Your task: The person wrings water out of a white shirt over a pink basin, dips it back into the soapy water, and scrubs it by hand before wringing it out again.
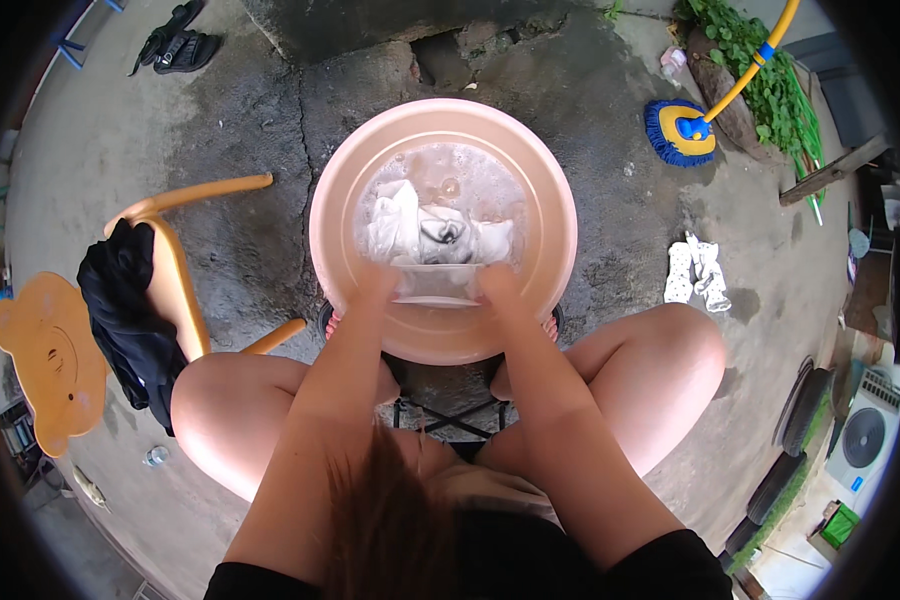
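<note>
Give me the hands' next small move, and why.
Perhaps ease the white cloth forward into the sudsy water: the left hand and right hand hold it stretched between them by the near side of the basin, with that water just beyond.

I can read no words or numbers anywhere around me, only marks that give me no letters: a small blue label [857,484] on the white, boxy outdoor air-conditioning unit [878,412] over to my right, too small to make out; a dark grey patch on the wet white cloth [444,236] in the round, pale pink plastic basin [445,115] before me, which I cannot tell as print, stain or shadow; thin dark lines drawn like a face on the flat, orange-yellow, bear-shaped panel [50,350] to my left; and dark specks, a pattern rather than writing, on the white cloth piece [679,272] lying on the ground to my right
</note>
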`<action>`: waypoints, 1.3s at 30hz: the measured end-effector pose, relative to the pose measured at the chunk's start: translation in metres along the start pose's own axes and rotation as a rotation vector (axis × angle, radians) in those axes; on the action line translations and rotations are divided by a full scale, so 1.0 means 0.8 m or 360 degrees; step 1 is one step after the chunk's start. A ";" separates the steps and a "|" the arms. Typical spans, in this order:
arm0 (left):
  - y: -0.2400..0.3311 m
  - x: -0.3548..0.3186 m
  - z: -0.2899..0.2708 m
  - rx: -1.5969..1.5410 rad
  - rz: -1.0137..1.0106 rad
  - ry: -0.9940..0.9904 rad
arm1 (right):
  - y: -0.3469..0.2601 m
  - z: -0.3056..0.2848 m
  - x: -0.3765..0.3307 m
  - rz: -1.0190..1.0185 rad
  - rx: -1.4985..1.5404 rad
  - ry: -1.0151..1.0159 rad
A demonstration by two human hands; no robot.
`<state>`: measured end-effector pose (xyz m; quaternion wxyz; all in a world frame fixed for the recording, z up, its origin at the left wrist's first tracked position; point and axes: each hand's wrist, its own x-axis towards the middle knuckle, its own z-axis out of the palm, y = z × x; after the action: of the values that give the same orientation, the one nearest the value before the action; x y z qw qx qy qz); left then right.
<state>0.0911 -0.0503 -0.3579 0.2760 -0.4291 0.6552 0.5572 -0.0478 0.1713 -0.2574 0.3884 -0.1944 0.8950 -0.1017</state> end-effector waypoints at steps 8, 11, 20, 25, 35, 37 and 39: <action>0.250 -0.217 -0.064 0.0213 0.0673 0.0850 | -0.046 -0.173 -0.083 0.0369 0.1255 0.0317; 0.307 -0.292 -0.094 0.0379 0.0961 0.0882 | -0.058 -0.239 -0.142 0.0004 0.1111 0.0538; 0.409 -0.510 -0.151 0.0491 0.1570 0.1188 | -0.124 -0.399 -0.308 -0.0639 0.0844 0.1300; 0.419 -0.550 -0.165 0.0386 0.1654 0.1135 | -0.146 -0.439 -0.378 -0.0863 0.1044 0.1312; 0.375 -0.413 -0.153 0.0792 0.1382 0.0719 | -0.082 -0.387 -0.235 -0.0509 0.0767 0.1033; 0.374 -0.409 -0.152 0.0879 0.1340 0.0621 | -0.081 -0.388 -0.230 -0.0560 0.0734 0.0916; 0.379 -0.410 -0.146 0.0787 0.1017 0.0563 | -0.073 -0.385 -0.222 -0.0601 0.0691 0.0829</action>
<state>-0.0015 -0.0764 0.0940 0.0678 -0.2147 0.9058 0.3590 -0.1475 0.2036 0.0871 0.1548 -0.2368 0.8697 -0.4044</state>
